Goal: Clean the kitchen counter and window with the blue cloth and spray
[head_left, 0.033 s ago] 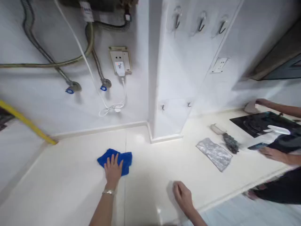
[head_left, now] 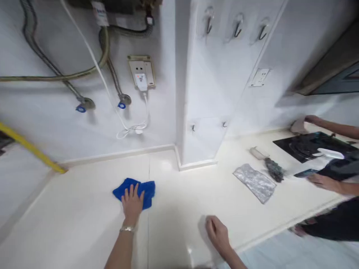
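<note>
My left hand (head_left: 131,203) is flat on the blue cloth (head_left: 147,194), the fingers (head_left: 134,191) spread apart for pressing it evenly on the white desk (head_left: 84,213), and my right hand (head_left: 218,233) is well apart, its fingers curled together on nothing.

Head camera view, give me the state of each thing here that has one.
left hand, flat, pressing on cloth
blue cloth, bunched on the counter
right hand, curled, resting on the counter
white plug, seated in the wall socket
foil sheet, crumpled, lying flat
</note>
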A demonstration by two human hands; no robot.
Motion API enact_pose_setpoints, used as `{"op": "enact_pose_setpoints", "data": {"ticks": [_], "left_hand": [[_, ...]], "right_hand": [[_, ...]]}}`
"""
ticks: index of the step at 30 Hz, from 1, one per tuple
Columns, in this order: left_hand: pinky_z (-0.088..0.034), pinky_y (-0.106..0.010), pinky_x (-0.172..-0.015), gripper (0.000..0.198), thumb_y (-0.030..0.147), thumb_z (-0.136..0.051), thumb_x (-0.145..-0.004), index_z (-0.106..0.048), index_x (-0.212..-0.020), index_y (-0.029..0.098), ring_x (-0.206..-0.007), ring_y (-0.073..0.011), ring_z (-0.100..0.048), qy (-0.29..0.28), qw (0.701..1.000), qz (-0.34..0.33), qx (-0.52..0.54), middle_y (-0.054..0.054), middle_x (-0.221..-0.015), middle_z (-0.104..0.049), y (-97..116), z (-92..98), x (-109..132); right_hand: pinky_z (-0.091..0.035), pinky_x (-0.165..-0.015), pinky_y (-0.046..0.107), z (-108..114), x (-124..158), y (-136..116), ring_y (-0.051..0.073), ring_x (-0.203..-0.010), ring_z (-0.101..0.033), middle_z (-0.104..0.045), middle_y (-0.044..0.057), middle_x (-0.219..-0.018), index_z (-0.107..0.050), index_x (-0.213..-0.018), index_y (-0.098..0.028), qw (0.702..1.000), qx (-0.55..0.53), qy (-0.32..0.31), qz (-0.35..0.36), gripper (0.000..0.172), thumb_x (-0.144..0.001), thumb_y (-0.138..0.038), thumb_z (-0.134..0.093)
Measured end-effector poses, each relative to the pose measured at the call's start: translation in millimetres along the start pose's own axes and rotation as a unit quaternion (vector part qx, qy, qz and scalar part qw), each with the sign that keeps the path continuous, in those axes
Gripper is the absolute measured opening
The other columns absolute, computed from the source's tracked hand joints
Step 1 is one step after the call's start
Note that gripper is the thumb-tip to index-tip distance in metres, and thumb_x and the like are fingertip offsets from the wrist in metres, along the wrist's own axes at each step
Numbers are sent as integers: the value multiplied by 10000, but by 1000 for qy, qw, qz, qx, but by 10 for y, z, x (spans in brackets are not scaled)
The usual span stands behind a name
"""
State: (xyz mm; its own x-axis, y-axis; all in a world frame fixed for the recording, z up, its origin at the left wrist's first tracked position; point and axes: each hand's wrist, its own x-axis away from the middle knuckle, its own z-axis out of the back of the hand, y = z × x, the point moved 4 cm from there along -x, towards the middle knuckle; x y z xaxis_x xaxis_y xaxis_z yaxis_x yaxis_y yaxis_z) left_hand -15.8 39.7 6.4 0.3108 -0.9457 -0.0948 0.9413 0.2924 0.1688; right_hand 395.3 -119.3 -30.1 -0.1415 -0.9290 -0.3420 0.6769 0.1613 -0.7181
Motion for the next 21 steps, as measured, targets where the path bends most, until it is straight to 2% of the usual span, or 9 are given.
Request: {"op": "enact_pose_setpoints", "data": {"ticks": [3,6,9,13,16,18,21], "left_hand": [[-235,-620,-1261,617,439,-345,-1031,-297,-1589,181,-1553,-413,-238,1,1000,12,2,-142,-1682,-301,-39,56,-40],[-232,-635,-1255,614,406,-351,-1023,-300,-1585,163,-1552,-434,-226,-5,1000,-2,2,-159,-1677,-305,4,24,72],[-240,-630,-1253,602,398,-325,-1019,-323,-1575,166,-1556,-428,-222,0,998,-63,-1,-143,-1678,-310,120,-93,332],[-265,-642,-1239,610,449,-219,-1031,-424,-1531,168,-1550,-419,-246,59,988,-143,12,-135,-1645,-384,345,-246,739],[-244,-637,-1253,576,435,-238,-1037,-470,-1506,194,-1562,-382,-236,83,976,-198,34,-116,-1620,-432,565,-329,926],[-235,-638,-1260,544,412,-278,-1038,-460,-1512,218,-1575,-364,-207,95,971,-214,46,-100,-1624,-428,693,-369,933],[-265,-655,-1248,521,394,-333,-1035,-438,-1525,251,-1571,-373,-220,90,966,-234,56,-80,-1626,-427,860,-417,742]], "right_hand": [[-421,-557,219,-18,-14,-11,125,-543,-541,-560,-29,-645,-625,-852,-212,1000,0,0,7,302,-1038,-346,-428],[-415,-554,217,-36,-38,-20,125,-550,-541,-566,-26,-653,-626,-860,-212,1000,3,5,19,289,-1036,-315,-421],[-407,-556,211,-48,-65,-39,118,-550,-535,-568,-28,-660,-622,-860,-215,999,13,12,34,261,-1024,-272,-427],[-406,-566,204,-47,-95,-96,109,-558,-544,-576,-29,-674,-602,-857,-218,998,35,16,50,233,-1004,-221,-422],[-405,-566,201,-41,-112,-130,106,-564,-554,-576,-31,-675,-581,-850,-222,996,59,19,57,230,-1001,-207,-408],[-407,-564,200,-36,-115,-135,106,-566,-557,-573,-32,-673,-563,-832,-228,995,71,18,63,232,-1002,-205,-407],[-420,-557,194,-33,-99,-106,105,-559,-559,-568,-37,-671,-558,-830,-234,996,62,8,61,225,-1008,-215,-421]]}}
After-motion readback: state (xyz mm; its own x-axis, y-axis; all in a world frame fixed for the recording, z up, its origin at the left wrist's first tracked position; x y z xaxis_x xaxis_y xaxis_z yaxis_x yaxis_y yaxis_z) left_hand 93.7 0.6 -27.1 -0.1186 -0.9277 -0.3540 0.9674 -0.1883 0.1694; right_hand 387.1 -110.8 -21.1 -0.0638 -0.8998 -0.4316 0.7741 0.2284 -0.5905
